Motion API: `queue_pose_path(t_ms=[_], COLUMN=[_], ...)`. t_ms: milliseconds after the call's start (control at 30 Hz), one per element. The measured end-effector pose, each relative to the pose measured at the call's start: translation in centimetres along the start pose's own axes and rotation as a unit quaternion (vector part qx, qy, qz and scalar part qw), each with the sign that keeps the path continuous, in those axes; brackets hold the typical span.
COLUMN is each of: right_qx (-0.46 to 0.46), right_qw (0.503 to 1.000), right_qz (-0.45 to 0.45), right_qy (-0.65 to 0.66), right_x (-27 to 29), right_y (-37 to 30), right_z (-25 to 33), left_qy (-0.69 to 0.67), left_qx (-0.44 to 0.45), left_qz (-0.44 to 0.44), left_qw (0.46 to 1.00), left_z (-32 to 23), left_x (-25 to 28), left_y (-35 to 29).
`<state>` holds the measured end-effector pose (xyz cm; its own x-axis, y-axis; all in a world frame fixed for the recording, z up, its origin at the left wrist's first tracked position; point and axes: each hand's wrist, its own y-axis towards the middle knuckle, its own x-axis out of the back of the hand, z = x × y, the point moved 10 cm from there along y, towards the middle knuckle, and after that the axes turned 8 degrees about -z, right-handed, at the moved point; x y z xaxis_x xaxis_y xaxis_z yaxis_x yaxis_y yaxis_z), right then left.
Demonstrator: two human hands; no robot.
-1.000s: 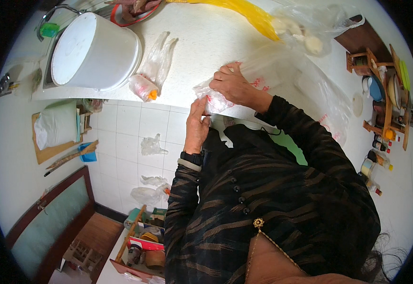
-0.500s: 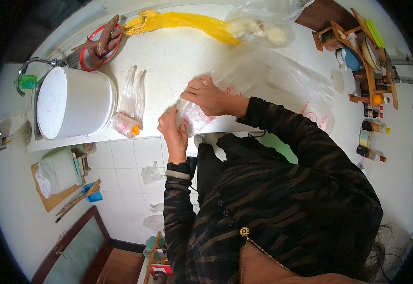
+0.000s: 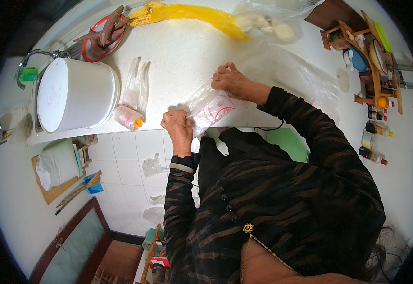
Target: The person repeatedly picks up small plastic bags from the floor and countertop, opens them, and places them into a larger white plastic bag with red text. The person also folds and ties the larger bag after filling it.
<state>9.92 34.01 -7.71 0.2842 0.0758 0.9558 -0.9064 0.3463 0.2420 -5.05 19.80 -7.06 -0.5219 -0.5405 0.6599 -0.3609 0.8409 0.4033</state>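
Observation:
A clear plastic bag (image 3: 218,110) with red print is stretched between my two hands above the counter's front edge. My left hand (image 3: 177,127) is closed on its near left side, fingers curled. Farther to the right, my right hand (image 3: 231,78) pinches the bag's upper edge. More of the clear plastic spreads over the counter behind my right wrist. Left of my left hand lies a rolled-up clear bag (image 3: 128,117) with something orange at its end, and a crumpled clear bag (image 3: 136,85) lies just behind it.
A white bucket (image 3: 76,94) stands at the left by the faucet. Behind it a red-rimmed dish (image 3: 89,54) holds sweet potatoes. Corn cobs (image 3: 140,17) in a yellow bag and a clear bag of round white pieces (image 3: 282,31) line the back. Bottles (image 3: 377,128) and a wooden rack (image 3: 374,61) stand right.
My right hand has moved right and away from my left hand, drawing the bag out flatter between them. My left hand has shifted slightly and its fingers have curled in.

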Motion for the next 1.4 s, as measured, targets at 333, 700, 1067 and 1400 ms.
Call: queue_pose_path(t_ms=[333,700,1067,1400], right_qx=[0.026,0.074,0.046,-0.078], right_qw=[0.999,0.995,0.98,0.95], right_qz=[0.002,0.045,0.173,0.29], right_qy=[0.021,0.041,0.089,0.087], right_x=[-0.2,-1.5,-3.3,-2.9], right_y=[0.8,1.1,-0.2,-0.1], right_z=[0.1,2.1,-1.0,-5.2], left_qy=[0.061,0.032,0.005,-0.04], left_qx=[0.042,-0.051,-0.03,0.072], left_qz=[0.049,0.069,0.105,0.134], left_qw=[0.996,0.996,0.994,0.988], left_z=[0.9,-1.2,0.5,3.8], left_x=[0.8,-0.3,-1.8,-1.2], left_y=[-0.3,1.2,-0.1,-0.6])
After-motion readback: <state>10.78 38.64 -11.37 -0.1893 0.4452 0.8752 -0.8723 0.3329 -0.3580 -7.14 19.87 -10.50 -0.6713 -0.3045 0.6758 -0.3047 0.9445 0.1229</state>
